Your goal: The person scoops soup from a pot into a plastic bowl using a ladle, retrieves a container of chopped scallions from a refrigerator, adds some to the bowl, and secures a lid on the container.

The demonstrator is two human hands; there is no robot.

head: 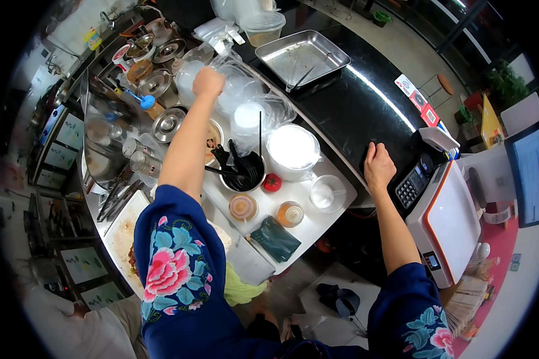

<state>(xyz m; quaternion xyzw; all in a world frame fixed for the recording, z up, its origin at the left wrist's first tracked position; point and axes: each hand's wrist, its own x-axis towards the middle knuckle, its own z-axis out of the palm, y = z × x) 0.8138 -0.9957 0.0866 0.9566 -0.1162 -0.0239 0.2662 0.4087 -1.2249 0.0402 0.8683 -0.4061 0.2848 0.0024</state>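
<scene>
My left hand (209,84) reaches over clear plastic container lids and bags (240,89), its fingers curled; whether it pinches a bag's edge cannot be seen. Loosely curled, my right hand (378,167) rests at the edge of the black counter (337,116), left of a card terminal (411,186). Between the arms stand a pot of black plastic spoons (245,172), a tomato (272,182), a stack of round plastic containers (293,148), two sauce bottles (243,207) and a dark green packet (276,238). A steel tray (303,58) holding tongs lies beyond on the counter.
At the left are lidded steel pots (155,83), shakers (143,162) and a white cutting board (125,238) with food. A white scale (451,224) and a monitor (527,175) stand at the right. Another person in a white shirt (85,332) is at the lower left.
</scene>
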